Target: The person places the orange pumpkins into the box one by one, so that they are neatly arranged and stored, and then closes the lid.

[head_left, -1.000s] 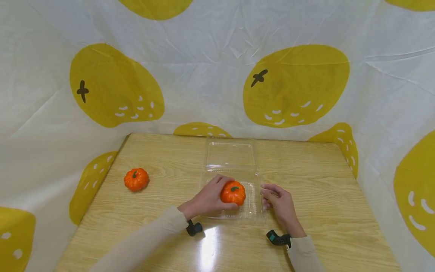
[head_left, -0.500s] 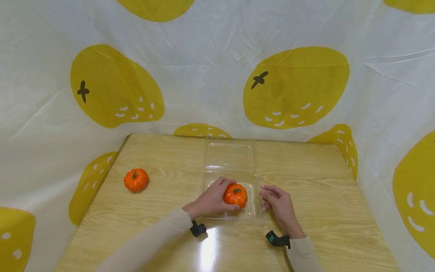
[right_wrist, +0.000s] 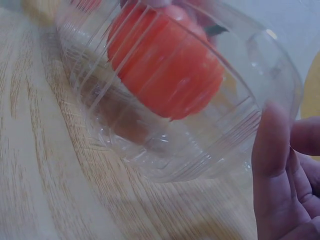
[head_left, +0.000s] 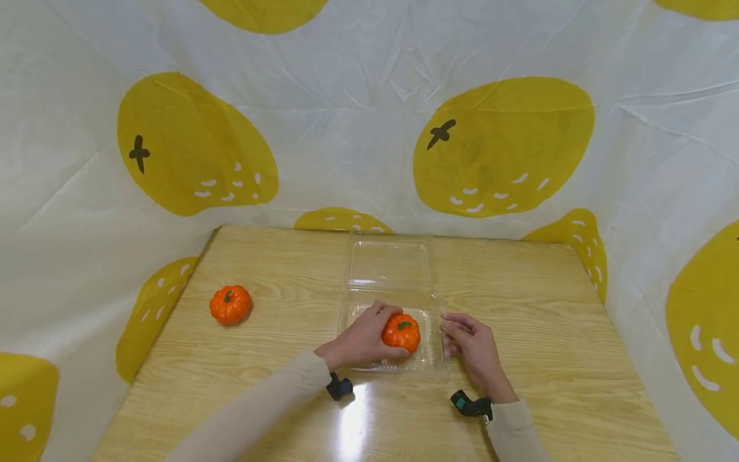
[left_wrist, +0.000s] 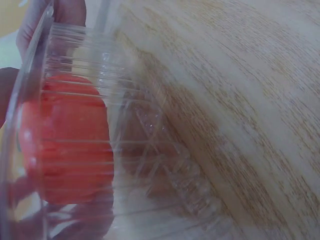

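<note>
My left hand (head_left: pixel 364 336) grips a small orange toy pumpkin (head_left: pixel 404 333) with a green stem, fingers behind it and thumb in front. Both are inside the base of a clear plastic clamshell container (head_left: pixel 432 358). Its lid (head_left: pixel 389 262) lies folded back toward the far side. At the container's right rim, my right hand (head_left: pixel 476 350) pinches the edge between thumb and fingers. Through the ribbed clear wall, the left wrist view shows the pumpkin (left_wrist: pixel 70 140) close up. In the right wrist view the thumb (right_wrist: pixel 272 145) presses against the container's corner.
A second orange toy pumpkin (head_left: pixel 230 305) sits on the wooden table (head_left: pixel 288 276) at the left. White cloth (head_left: pixel 346 147) printed with big yellow fruit hangs round the back and sides. A small black camera is strapped to each wrist.
My left hand has moved slightly right and toward me with the pumpkin, then almost stopped within the container's base. The right hand keeps its pinch on the rim.
</note>
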### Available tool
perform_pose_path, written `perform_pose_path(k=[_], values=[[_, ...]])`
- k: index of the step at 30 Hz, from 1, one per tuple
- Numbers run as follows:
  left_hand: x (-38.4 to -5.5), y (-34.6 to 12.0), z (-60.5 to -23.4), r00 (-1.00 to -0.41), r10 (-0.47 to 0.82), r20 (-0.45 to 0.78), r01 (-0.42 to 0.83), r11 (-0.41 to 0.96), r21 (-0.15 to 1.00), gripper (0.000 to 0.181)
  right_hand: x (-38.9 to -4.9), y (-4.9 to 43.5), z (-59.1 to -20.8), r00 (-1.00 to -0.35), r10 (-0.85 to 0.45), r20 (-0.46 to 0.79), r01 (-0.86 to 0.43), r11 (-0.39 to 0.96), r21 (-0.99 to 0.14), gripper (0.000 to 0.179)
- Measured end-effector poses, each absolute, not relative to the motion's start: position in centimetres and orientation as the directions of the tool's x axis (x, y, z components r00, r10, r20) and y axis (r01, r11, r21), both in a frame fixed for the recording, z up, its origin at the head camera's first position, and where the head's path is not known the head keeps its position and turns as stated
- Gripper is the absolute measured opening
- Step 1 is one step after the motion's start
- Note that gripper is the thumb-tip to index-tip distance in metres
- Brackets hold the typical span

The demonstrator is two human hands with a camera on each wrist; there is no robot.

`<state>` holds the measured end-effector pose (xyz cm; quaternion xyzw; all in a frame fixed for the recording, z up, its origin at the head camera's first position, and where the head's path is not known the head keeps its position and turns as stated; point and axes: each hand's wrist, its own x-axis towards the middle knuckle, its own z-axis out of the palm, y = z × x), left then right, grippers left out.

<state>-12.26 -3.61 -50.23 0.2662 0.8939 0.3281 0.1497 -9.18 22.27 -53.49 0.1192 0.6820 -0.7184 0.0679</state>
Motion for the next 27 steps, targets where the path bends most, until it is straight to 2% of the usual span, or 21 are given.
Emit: perform_pose_path(k=[13, 27], values=[[-12.6, -2.9, -51.0, -0.812, 0.573, -0.111, 0.362, 0.643, 0.675, 0.078, -9.4, 22.4, -53.6, -0.961, 0.049, -0.270, 0.271, 0.003, -0.963, 0.039], [-12.9, -2.2, -51.6, -0.803, 0.590, -0.081, 0.383, 0.616, 0.689, 0.077, -9.5, 22.3, -53.8, -0.962, 0.063, -0.268, 0.267, -0.009, -0.964, 0.038]])
